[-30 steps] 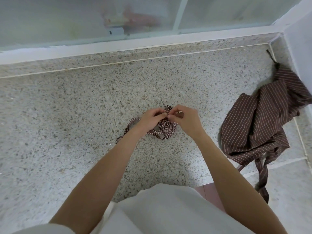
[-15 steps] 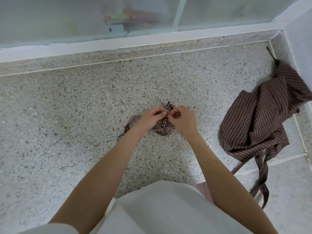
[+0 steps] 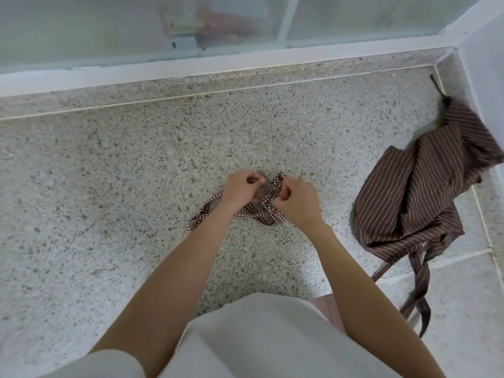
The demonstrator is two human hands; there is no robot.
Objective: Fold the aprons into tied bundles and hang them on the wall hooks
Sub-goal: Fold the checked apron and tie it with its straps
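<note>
Speckled terrazzo floor (image 3: 114, 165) spreads out beneath you, meeting a white sill (image 3: 191, 68) and frosted glass panels (image 3: 81, 25) along the far edge, with a white wall (image 3: 485, 55) closing the corner on your right.

Your two hands work close together over the checked apron (image 3: 261, 212), which lies on the floor straight ahead of you, bunched small. Your left hand (image 3: 241, 189) has its fingers curled in, and its fingertips pinch a narrow checked strap near the top of the bundle. Your right hand (image 3: 296, 203) is also curled into a loose fist, thumb and forefinger gripping the strap where it crosses, with a short checked end sticking up just beyond your knuckles. The two hands nearly touch; only the strap runs between them. Neither hand is spread; both hold cloth.

One loose strap tail (image 3: 203, 215) trails from under your left wrist, down and to the left across the floor.

Well apart to your right, the striped apron (image 3: 414, 197) lies crumpled in the corner against the wall, unfolded, its ties (image 3: 420, 279) straggling toward you over the floor joint. Neither hand touches it.

Your pale garment (image 3: 259, 336) fills the bottom of the view between your forearms.
</note>
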